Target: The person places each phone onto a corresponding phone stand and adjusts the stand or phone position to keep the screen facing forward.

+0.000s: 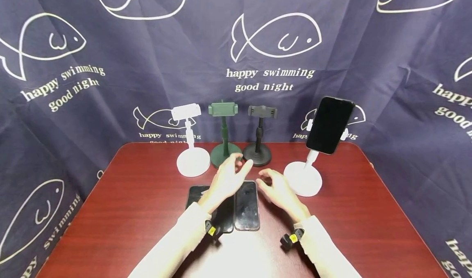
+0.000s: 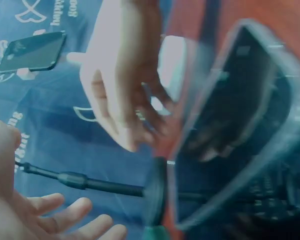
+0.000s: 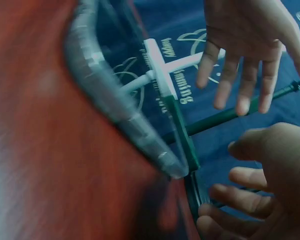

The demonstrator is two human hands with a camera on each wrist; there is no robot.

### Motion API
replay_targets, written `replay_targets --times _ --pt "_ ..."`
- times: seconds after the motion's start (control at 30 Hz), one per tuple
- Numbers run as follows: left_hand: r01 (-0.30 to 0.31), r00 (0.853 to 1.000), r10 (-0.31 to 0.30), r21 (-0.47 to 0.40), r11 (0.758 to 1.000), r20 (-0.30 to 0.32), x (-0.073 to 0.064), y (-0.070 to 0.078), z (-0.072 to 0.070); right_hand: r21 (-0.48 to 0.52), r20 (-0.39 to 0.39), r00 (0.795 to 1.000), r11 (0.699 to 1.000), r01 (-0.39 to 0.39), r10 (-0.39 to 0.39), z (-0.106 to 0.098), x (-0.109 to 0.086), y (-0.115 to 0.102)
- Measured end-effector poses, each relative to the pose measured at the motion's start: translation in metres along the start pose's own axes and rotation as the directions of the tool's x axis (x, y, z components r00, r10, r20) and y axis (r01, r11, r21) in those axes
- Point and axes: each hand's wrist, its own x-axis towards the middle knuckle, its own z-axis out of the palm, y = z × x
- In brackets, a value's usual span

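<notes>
My left hand [image 1: 226, 181] hovers over phones lying on the table, fingers spread and holding nothing. My right hand [image 1: 278, 190] is just right of a phone in a clear case [image 1: 247, 206], fingers loosely bent with nothing in them. Left of that phone lies a dark phone [image 1: 225, 218], and another dark phone [image 1: 194, 192] shows partly behind my left forearm. In the right wrist view the clear-cased phone [image 3: 125, 110] appears edge-on, apart from both hands. Beyond the hands stand a green phone stand [image 1: 225, 132] and a black phone stand [image 1: 259, 136].
A white phone stand [image 1: 193, 161] is at the back left. At the right, another white stand [image 1: 303, 179] holds a black phone [image 1: 329, 124], tilted. The red-brown table [image 1: 147, 196] meets a dark blue fish-print cloth [image 1: 206, 56] at the back.
</notes>
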Motion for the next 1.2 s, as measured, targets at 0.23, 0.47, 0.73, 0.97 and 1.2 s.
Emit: replay_targets --times 0.23,0.47,0.73,0.97,1.2 --pt "-0.087 0.994 0.084 -0.048 0.995 -0.071 0.030 0.031 -0.020 -0.016 -0.021 0.997 0.997 -0.080 0.079 0.005 0.024 -0.001" --pt "-0.142 0.983 0.137 -0.031 0.989 -0.119 0.053 0.056 -0.037 -0.096 -0.093 0.993 0.991 -0.087 0.078 0.007 0.040 -0.002" --pt "-0.151 0.986 0.144 -0.101 0.983 -0.079 0.068 0.071 -0.040 -0.145 -0.116 0.979 0.972 -0.184 0.168 0.008 0.054 0.005" --pt "-0.161 0.986 0.151 -0.157 0.974 -0.072 0.076 0.073 -0.040 -0.202 -0.115 0.977 0.959 -0.200 0.179 0.007 0.064 0.014" --pt "-0.187 0.982 0.177 -0.292 0.938 -0.062 0.081 0.068 -0.036 -0.293 -0.043 0.993 0.949 -0.121 0.113 0.003 0.068 0.026"
